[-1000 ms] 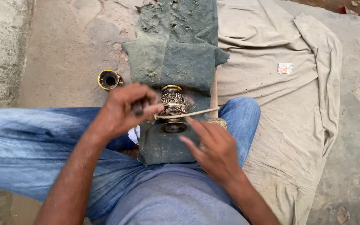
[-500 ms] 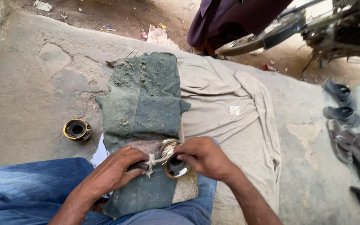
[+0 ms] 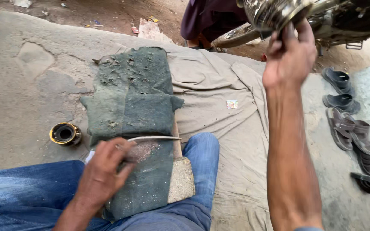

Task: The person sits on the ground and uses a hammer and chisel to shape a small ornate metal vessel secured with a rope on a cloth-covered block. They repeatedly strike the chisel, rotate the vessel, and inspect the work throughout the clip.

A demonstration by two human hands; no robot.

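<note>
Engraved, shiny metal vessel point(image 3: 275, 13), round-bodied and reflective, raised at the top edge of the view, above the far edge of the beige ground cloth point(image 3: 219, 85); gripped at its underside by the right hand point(image 3: 290, 57), fingers curled up around the base, arm fully extended. Thin curved metal tool point(image 3: 155, 138) pinched between thumb and fingertips of the left hand point(image 3: 103, 171), tip lying across the worn green felt pad point(image 3: 129, 98) draped over a stone block point(image 3: 181, 179) on the lap. Small black and brass ring-shaped cup point(image 3: 65, 133) on the bare concrete, just beside the left edge of the pad. Dark sandals point(image 3: 347, 115) in a row near the right edge of the ground; part of a motorcycle point(image 3: 343, 21) and a person in purple cloth point(image 3: 206, 19) beyond the far edge of the cloth.

For sound inspection of the raised piece (judged from the lifted pose): firm hold at the base rather than on the worked surface; slow turning toward the light; tool kept low on the pad, point away from the leg, well apart from the vessel; lap kept level for the block.
</note>
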